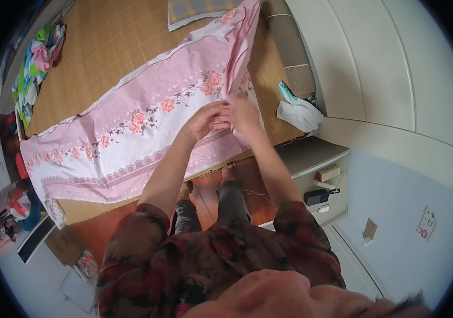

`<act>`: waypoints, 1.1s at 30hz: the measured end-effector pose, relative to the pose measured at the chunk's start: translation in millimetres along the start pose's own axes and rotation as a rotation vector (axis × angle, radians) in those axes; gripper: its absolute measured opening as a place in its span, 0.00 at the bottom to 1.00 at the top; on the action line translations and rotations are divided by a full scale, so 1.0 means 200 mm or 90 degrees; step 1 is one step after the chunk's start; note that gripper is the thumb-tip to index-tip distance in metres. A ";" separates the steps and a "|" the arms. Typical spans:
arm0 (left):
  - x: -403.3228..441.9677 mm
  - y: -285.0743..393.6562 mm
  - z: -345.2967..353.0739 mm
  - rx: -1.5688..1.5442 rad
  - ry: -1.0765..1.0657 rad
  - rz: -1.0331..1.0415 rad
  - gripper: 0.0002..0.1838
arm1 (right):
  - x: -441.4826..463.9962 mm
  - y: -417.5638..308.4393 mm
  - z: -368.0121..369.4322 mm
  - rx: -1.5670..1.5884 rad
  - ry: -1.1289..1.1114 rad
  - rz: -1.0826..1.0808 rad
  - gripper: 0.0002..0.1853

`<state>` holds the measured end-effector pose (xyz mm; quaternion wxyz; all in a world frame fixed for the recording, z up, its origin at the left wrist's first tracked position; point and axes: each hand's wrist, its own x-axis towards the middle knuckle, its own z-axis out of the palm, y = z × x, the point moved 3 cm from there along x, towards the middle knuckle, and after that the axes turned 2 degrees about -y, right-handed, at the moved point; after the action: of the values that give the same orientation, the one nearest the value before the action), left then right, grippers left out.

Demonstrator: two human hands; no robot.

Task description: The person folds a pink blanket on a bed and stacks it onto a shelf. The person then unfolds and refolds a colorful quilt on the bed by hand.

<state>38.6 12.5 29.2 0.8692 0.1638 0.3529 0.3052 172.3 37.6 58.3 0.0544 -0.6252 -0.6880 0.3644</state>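
Covering the bed (94, 53) from nine to twelve o'clock, the flowered sheet (147, 114) looks light, soft and easily creased; its bunched fold (241, 55) towards twelve offers the best hold. Right hand (244, 115) pinches that fold; left hand (209, 120) curls loosely alongside, its grip impossible to tell.

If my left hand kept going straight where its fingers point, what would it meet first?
Probably your right hand, just ahead of your left hand; depth is unclear there, and the pink floral cloth at your right hand might come first.
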 end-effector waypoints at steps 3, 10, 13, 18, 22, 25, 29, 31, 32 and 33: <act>0.05 -0.03 -0.23 -0.118 0.155 0.000 0.29 | -0.14 -0.04 0.25 -0.059 0.039 -0.080 0.21; 0.36 0.15 -0.58 0.065 0.530 0.145 0.28 | -0.21 0.01 0.65 -0.135 -0.010 -0.115 0.22; 0.36 0.15 -0.86 0.029 0.548 0.151 0.25 | -0.22 0.02 0.70 -0.100 0.029 -0.117 0.23; 0.34 0.11 -1.03 -0.001 0.520 0.148 0.21 | -0.26 0.09 0.87 -0.024 0.017 -0.113 0.25; 0.37 0.23 -0.99 -0.101 0.406 0.235 0.19 | -0.24 0.19 0.85 0.005 0.049 -0.069 0.27; 0.40 0.36 -0.99 -0.114 0.353 0.275 0.20 | -0.23 0.30 0.82 0.083 0.116 -0.096 0.22; 0.45 0.36 -0.97 -0.071 0.454 0.208 0.20 | -0.21 0.44 0.82 0.156 0.084 0.013 0.13; 0.47 0.34 -0.89 -0.109 0.491 0.183 0.18 | -0.20 0.57 0.80 0.120 0.110 0.122 0.14; 0.48 0.33 -0.85 -0.107 0.456 0.201 0.17 | -0.23 0.67 0.80 0.105 0.122 0.184 0.15; 0.49 0.33 -0.81 -0.106 0.417 0.219 0.16 | -0.26 0.70 0.78 0.104 0.121 0.188 0.15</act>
<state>-48.4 137.7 -101.3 0.6566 0.0430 0.5536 0.5105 215.9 -82.7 -115.7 0.1156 -0.7444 -0.5489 0.3623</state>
